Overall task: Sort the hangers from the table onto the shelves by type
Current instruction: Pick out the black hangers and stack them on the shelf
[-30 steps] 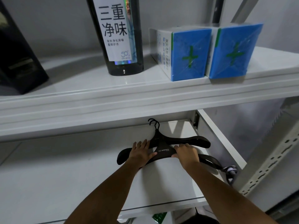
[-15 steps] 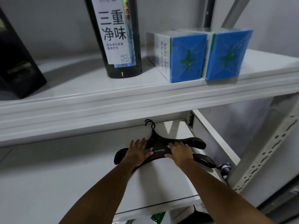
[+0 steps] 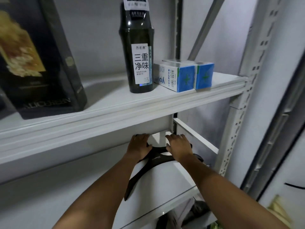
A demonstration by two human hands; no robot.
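Note:
Black wide-shouldered hangers lie stacked on the lower white shelf, near its right end. My left hand rests flat on their left side, fingers stretched toward the back. My right hand lies flat on their right side, fingers also extended. The hooks and the hangers' far parts are hidden behind the upper shelf's front edge and my hands. One dark hanger arm slants down to the left beside my left forearm.
The upper shelf carries a dark box, a dark bottle with a white label and two blue-and-white cartons. A perforated upright post stands at the right. Dark items sit below the lower shelf.
The view has tilted upward and moved, so the upper shelf hides the hangers' hooks. Both hands have slid farther back on the hangers, staying flat on them.

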